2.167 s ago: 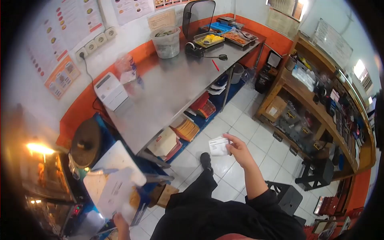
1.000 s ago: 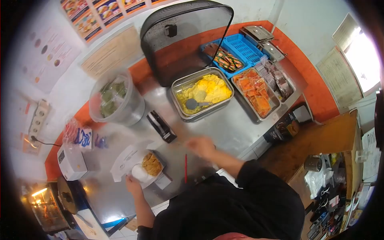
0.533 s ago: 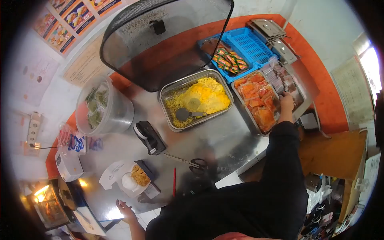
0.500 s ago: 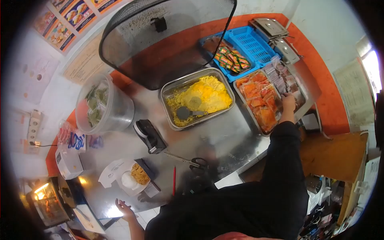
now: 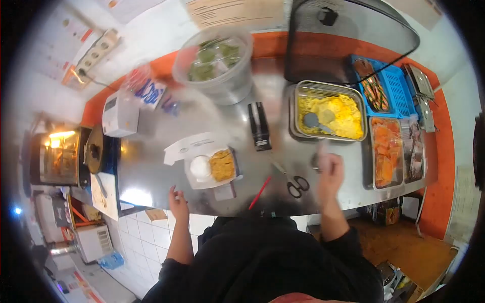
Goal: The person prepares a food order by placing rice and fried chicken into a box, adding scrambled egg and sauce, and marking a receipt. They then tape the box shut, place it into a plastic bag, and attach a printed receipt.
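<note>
Beside the steel table's front edge, my left hand (image 5: 178, 203) is raised with fingers loosely apart and nothing in it. Nearest to it is an open paper food box (image 5: 197, 178) holding a white mound of rice (image 5: 200, 167) and a piece of fried chicken (image 5: 222, 165). My right hand (image 5: 331, 172), smeared by motion, is over the table right of the scissors (image 5: 297, 187). Its fingers look closed; a small dark shape shows at their tips, too blurred to name. A red pen or pencil (image 5: 259, 193) and a black dispenser-like object (image 5: 259, 127) lie between the hands.
Behind my right hand are a steel pan (image 5: 298, 129) of yellow food with a scoop, a tray of orange packets (image 5: 386, 151), dark packets (image 5: 413, 151) and a blue basket (image 5: 399, 91). A clear bucket (image 5: 222, 83) of green-filled bags stands at the back.
My right hand has left the dark packets at the right and come back over the table near the scissors. The view has turned left; my left hand stays near the food box.
</note>
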